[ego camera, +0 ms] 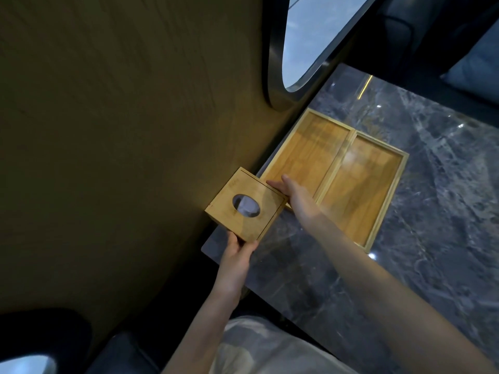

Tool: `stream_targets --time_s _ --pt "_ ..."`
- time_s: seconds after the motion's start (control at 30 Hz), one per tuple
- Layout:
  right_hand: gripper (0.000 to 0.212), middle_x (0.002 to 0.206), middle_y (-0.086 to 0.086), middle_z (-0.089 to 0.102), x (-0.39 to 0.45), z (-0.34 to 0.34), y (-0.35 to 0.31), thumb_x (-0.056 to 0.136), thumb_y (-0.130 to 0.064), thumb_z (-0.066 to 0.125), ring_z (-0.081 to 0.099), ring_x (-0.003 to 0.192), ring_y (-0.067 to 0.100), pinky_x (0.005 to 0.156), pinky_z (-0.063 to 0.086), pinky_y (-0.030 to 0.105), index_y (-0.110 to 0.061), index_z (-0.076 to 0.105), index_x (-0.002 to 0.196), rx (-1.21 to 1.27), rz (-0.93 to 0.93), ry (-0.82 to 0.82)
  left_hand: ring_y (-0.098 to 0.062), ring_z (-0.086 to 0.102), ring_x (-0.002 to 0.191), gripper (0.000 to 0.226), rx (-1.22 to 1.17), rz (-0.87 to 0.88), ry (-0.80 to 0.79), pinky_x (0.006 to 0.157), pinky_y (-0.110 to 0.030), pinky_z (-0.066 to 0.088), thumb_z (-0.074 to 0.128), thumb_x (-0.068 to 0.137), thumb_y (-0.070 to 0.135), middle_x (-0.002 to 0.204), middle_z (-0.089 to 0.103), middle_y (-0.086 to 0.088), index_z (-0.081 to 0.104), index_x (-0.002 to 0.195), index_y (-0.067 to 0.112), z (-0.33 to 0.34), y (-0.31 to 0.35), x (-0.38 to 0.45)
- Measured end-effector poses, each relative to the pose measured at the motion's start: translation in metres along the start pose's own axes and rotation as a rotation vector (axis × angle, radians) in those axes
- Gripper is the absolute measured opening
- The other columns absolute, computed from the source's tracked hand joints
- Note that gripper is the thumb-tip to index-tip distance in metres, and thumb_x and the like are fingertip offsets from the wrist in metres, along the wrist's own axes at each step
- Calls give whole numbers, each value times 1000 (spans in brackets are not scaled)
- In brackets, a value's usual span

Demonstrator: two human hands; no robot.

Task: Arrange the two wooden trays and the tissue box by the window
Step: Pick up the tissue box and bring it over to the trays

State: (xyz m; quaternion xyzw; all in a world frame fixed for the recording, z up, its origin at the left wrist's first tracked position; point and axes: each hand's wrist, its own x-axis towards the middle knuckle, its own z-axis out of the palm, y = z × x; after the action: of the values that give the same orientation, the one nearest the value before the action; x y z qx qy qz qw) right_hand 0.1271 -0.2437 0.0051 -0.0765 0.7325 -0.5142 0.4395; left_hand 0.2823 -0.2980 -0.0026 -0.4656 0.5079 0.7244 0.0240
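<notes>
A square wooden tissue box (243, 209) with an oval hole in its top sits at the table's near left corner, against the wall. My left hand (237, 249) grips its near corner. My right hand (293, 194) holds its far right side, fingers hidden behind the box. Two shallow wooden trays lie side by side past the box: the left tray (307, 149) runs along the wall below the window, and the right tray (361, 187) touches its long side. Both trays hold nothing.
A dark marble table (437, 217) carries everything. The brown wall (121, 130) borders its left edge, with an oval window (305, 41) above the trays. Dark seats (445, 36) stand beyond the table's far edge. My lap shows at the bottom.
</notes>
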Motion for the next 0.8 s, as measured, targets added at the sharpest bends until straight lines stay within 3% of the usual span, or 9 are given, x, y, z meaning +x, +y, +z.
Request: stream_targets --time_s 0.13,0.3,0.47,0.57,0.67,0.73,0.8 --pt "53 143 8 44 0 -1 0 99 -36 15 33 135 22 96 15 24 -12 51 129 -9 -15 -15 -17 45 129 53 19 -4 -4 116 -44 30 48 92 14 137 51 3 32 141 26 0 1 0" --pt "54 143 7 44 1 0 1 98 -37 14 32 135 21 100 15 25 -14 51 130 -28 -31 -4 -16 48 126 52 27 14 -2 114 -40 33 47 92 10 130 55 4 33 140 25 0 1 -1" --pt "37 136 7 48 0 -1 -1 98 -23 31 38 130 22 104 25 27 -14 52 127 -142 -52 -6 4 53 94 34 24 18 2 93 -26 37 45 93 9 102 58 19 45 119 32 -4 7 -4" --pt "34 122 2 52 -1 -2 -3 96 -23 38 41 120 17 98 27 27 -14 55 123 -122 -28 0 -4 55 95 35 50 -39 6 97 -28 37 43 95 11 100 59 10 46 127 24 -10 14 -6" --pt "32 119 3 55 -4 -10 -2 95 -24 41 45 114 16 98 30 28 -12 59 119 -126 -5 42 -20 55 113 29 239 -165 -10 98 -34 39 43 95 21 114 60 -7 55 120 9 -19 28 -4" --pt "31 117 6 60 -9 -23 -1 93 -24 44 52 111 19 99 36 32 -10 61 115 -108 -2 91 -19 59 96 35 433 -207 -56 87 -30 42 44 94 27 105 63 -8 59 115 3 -22 38 -2" --pt "28 112 10 64 -17 -40 0 92 -22 47 57 104 21 94 41 33 -8 63 110 -64 -13 147 -15 59 79 29 604 -174 -128 70 -27 41 43 93 26 92 65 -7 64 94 6 -19 50 0"
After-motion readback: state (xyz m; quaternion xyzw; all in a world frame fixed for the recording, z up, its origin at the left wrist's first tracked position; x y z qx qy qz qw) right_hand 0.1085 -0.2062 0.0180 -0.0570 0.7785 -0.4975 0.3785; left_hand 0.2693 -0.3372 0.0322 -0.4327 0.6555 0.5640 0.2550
